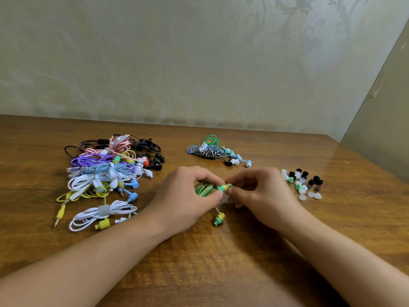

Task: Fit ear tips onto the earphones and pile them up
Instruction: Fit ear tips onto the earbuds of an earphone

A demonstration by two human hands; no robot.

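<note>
My left hand (188, 196) grips a coiled green earphone set (203, 189) and pinches one green-and-yellow earbud (222, 187) at its fingertips. My right hand (261, 196) pinches a small green ear tip (229, 185) against that earbud's nozzle. The set's other earbud (219, 219) dangles on its wire just above the table, bare of a tip. Loose ear tips (302, 183), black, white, clear and green, lie to the right of my right hand.
A large heap of mixed-colour earphones (106, 173) lies on the left of the wooden table (210, 262). A smaller pile of earphones (217, 151) sits behind my hands. A wall runs along the table's far edge.
</note>
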